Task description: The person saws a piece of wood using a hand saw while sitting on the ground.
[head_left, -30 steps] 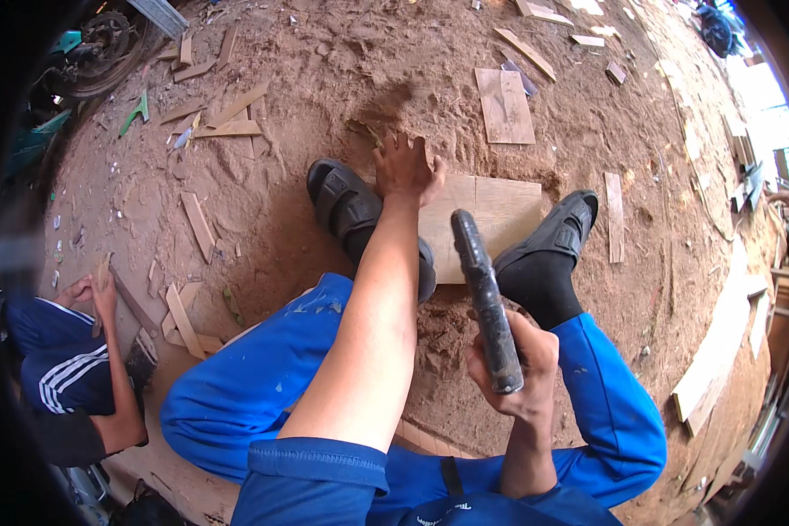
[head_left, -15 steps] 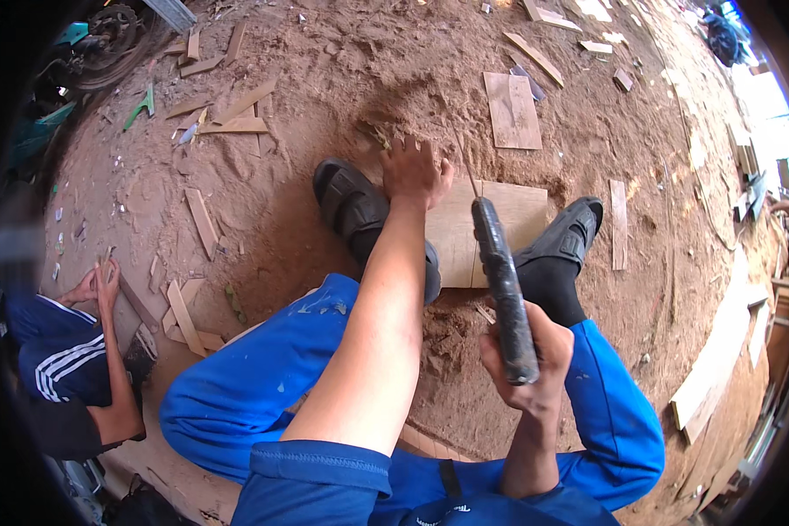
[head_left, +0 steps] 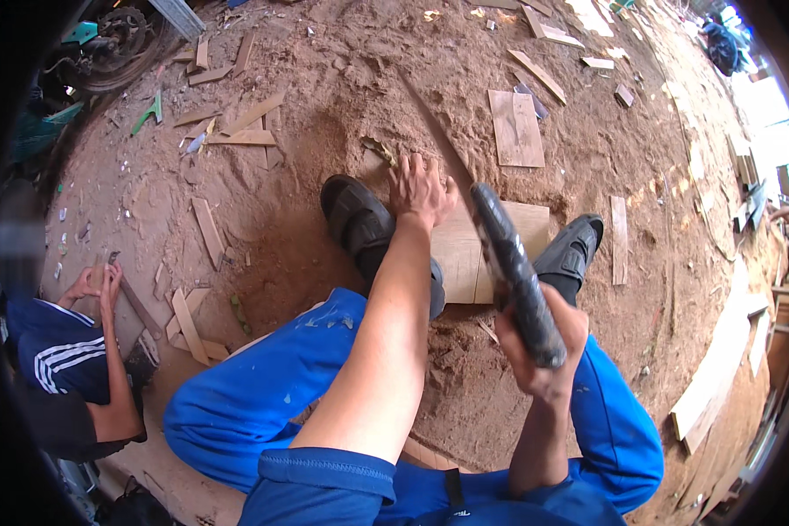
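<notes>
A pale wooden board (head_left: 460, 254) lies between my two sandalled feet, with a thin dark line running across it. My left hand (head_left: 422, 191) rests at the board's far left corner, fingers stretched forward and slightly apart. In my right hand (head_left: 548, 346) is a handsaw (head_left: 519, 272), its handle wrapped in shiny black material. The saw's long, dark blade points away and to the left, above the board; whether it touches the wood I cannot tell. My left sandal (head_left: 358, 215) is beside the board's left edge, and my right sandal (head_left: 572, 250) is by its right edge.
Sandy, sawdust-strewn ground carries a flat wood piece (head_left: 517, 129) beyond the board and scattered offcuts (head_left: 245, 138) at far left. Another person's hands (head_left: 98, 285) are at the left. Long planks (head_left: 714, 368) lie at the right; a motorbike wheel (head_left: 118, 48) stands at far left.
The handsaw has tilted so more of its blade side shows, its tip now further left. My right hand has shifted slightly right. My left hand stays at the board's corner.
</notes>
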`<state>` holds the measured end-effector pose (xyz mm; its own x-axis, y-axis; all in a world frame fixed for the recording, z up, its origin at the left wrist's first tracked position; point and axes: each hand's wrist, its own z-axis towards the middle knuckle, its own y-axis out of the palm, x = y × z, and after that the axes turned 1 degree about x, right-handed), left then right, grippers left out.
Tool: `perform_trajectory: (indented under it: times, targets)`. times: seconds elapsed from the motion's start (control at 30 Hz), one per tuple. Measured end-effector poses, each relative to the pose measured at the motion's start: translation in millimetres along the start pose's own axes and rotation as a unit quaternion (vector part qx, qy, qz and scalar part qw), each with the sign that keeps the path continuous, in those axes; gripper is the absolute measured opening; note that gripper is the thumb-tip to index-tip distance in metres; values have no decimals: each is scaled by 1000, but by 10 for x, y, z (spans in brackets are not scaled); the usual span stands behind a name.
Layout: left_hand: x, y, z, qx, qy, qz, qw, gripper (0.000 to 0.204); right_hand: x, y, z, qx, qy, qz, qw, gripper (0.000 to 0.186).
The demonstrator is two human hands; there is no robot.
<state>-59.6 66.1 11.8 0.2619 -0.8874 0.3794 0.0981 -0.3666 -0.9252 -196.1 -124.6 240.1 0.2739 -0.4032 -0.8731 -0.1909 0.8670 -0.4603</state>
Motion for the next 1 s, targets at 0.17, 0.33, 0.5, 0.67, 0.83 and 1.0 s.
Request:
perform_trajectory:
  times: [0.17,0.33,0.5,0.67,0.83,1.0]
  targets:
    - [128,-138,2,-8,4,22,1000,49,359,201,704,81,-47,-52,994,24]
    - [100,-179,34,-13,10,38,999,50,833,468,1530,70,-95,-82,990,16]
    - [88,-170,22,-43,21,94,994,44,728,638,1472,-15,-74,-16,997,19]
    - [-305,199,65,66,44,124,989,37,526,866,1061,-35,-106,24,993,27]
    - [45,-123,15,14,7,45,999,44,498,517,807,23,-51,17,998,27]
    - [65,-192,26,5,9,52,999,46,718,438,949,76,-76,-76,991,31]
